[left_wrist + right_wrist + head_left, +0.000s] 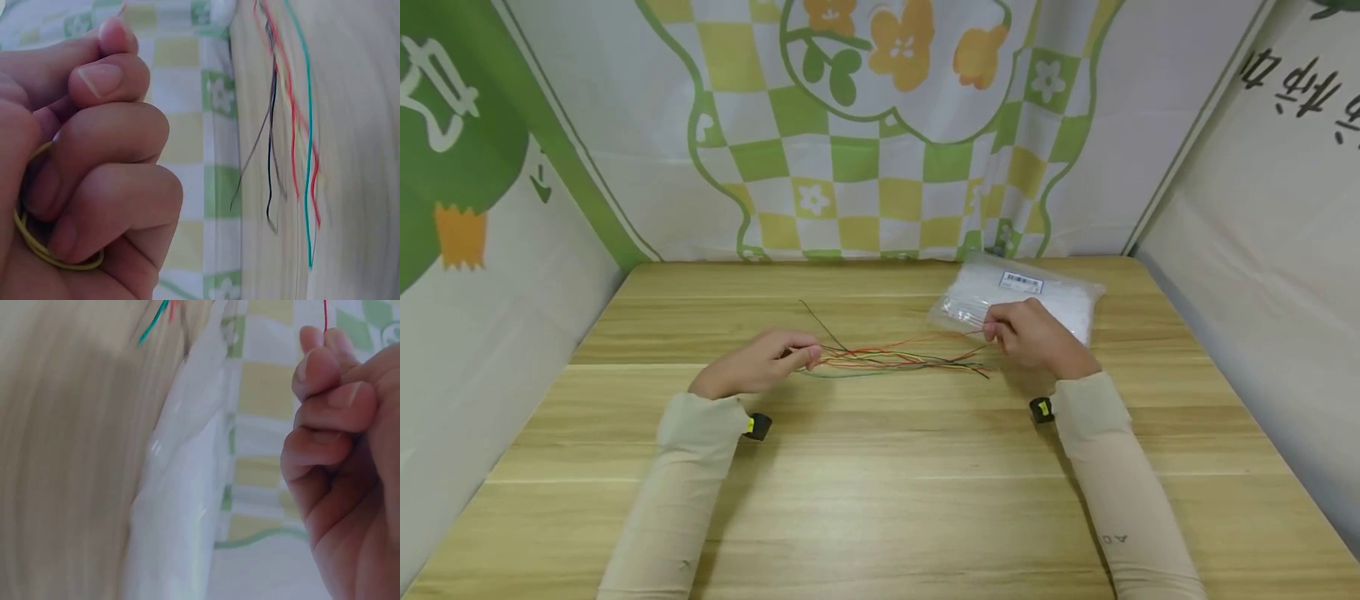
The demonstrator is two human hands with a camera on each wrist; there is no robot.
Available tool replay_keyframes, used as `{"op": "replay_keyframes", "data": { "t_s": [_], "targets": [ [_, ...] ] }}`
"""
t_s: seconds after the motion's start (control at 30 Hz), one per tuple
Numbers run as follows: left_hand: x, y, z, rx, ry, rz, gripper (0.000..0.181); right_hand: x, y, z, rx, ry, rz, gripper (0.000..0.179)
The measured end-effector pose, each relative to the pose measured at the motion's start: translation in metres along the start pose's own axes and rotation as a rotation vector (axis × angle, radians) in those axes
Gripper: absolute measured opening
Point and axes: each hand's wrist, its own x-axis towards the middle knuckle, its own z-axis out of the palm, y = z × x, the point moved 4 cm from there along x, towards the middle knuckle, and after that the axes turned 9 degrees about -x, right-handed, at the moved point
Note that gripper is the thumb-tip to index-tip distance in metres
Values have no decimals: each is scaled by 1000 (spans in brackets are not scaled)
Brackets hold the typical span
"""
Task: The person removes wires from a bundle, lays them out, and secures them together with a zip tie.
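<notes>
Thin wires [910, 360] in red, black, yellow and green lie in a loose bundle on the table. My left hand [763, 362] is at the bundle's left end, thumb and forefinger pinching; a bit of red wire [123, 9] shows at the fingertips. Its other fingers curl round a coiled yellow wire [59, 262] in the palm. At the right, my right hand [1033, 337] pinches the end of a red wire [325, 315], raised off the table. This red strand runs leftward over the bundle towards the left hand; whether both hands hold the same strand, I cannot tell.
Behind the right hand lies a clear plastic bag [973, 287] with white contents and a barcode label [1022, 282]. The wooden table [865, 500] meets a patterned curtain [880, 179] at the back, with printed cloth walls at both sides.
</notes>
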Motion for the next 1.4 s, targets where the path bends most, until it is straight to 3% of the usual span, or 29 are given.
{"op": "replay_keyframes", "data": {
  "t_s": [0.17,0.3,0.4,0.63,0.8,0.93,1.07,1.2,1.4],
  "targets": [
    [-5,-7,-7,12,28,-17,33,-2,7,4,-15,-21,32,28],
    [0,-8,-7,29,89,-38,31,3,-1,4,26,-36,-8,30],
    [6,-4,0,78,115,-15,27,5,-7,3,39,-34,-19,31],
    [24,10,35,212,-4,109,34,2,-16,-5,75,-21,-16,26],
    [27,10,44,248,-31,139,14,-1,-16,-13,80,14,-18,27],
    [25,7,39,211,-17,153,12,-1,-10,-14,70,24,0,27],
    [21,3,27,202,49,115,18,1,-6,-7,58,-3,1,28],
    [15,0,14,280,121,63,23,7,-10,6,44,-65,-44,28],
    [10,-4,6,438,159,-32,27,10,-21,19,-1,-111,-102,29]
  ]
}}
